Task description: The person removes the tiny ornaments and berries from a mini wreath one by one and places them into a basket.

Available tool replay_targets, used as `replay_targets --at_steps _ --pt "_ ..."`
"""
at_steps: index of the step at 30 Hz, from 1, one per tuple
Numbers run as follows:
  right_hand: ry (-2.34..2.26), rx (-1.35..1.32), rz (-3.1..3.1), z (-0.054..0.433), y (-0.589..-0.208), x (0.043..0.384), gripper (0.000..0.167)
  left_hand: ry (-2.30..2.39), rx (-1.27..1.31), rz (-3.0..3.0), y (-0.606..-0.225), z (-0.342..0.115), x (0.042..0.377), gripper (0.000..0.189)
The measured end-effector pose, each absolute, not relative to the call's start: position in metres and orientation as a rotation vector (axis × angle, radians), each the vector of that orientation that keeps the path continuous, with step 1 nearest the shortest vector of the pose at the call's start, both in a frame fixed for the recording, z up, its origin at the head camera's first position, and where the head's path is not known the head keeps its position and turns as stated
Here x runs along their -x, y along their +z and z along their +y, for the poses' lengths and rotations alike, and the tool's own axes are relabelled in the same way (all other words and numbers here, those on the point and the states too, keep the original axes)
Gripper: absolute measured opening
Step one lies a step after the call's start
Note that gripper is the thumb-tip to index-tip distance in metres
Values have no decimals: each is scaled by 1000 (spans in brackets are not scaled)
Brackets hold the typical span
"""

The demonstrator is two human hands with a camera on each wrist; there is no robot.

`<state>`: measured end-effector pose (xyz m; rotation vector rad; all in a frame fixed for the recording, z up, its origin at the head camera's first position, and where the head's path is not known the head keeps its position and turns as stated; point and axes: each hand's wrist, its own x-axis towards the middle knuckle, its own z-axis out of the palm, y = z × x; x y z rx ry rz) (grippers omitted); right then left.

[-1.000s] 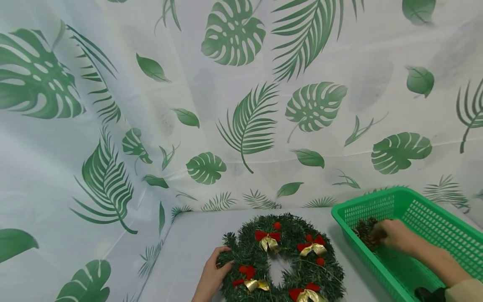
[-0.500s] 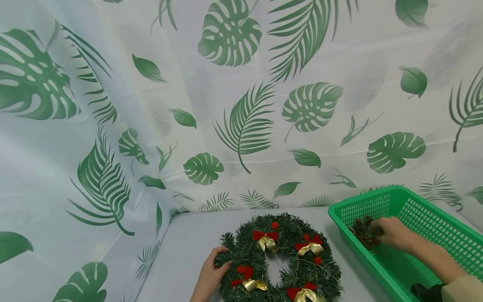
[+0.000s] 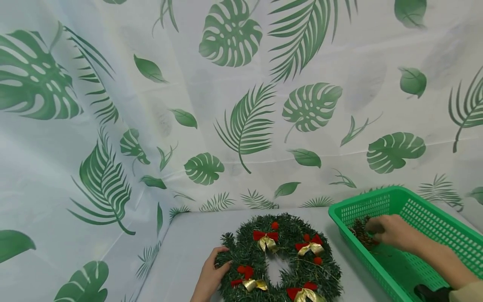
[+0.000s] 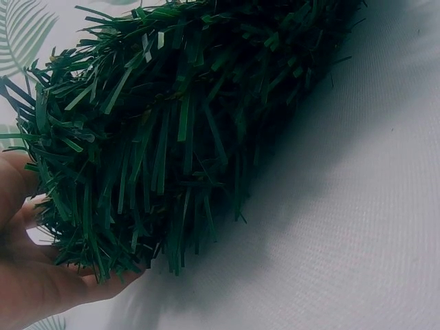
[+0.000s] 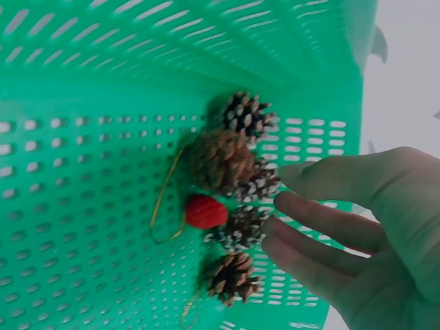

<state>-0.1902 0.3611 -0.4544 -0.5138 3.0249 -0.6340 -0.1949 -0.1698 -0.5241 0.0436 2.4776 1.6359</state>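
Observation:
A green tinsel wreath with red-and-gold bows and small red balls lies on the white cloth. My left hand grips its left edge, thumb and fingers on either side of the greenery; the left wrist view has the fingers under the fringe. Over in the green basket, my right hand is at the pine cones. Its thumb and fingertips are right beside the white-tipped cones, spread a little apart. A larger brown pine cone and a red ball lie close by.
The green plastic basket stands on the right, its perforated walls around my right hand. Another pine cone and thin gold cord loops lie inside it. A leaf-print sheet hangs behind the table.
My right hand shifts only slightly among the pine cones. My left hand stays on the wreath, and the head view has turned a little to the right.

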Motion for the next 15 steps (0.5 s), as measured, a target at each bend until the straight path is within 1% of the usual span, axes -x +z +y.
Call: replay_targets --at_steps 6,15 --pt "-644 500 3048 354 -445 184 25 1632 -49 2485 -525 -170 195 41" --pt "-626 522 3108 344 -433 174 22 1609 -62 2512 -525 -169 195 43"
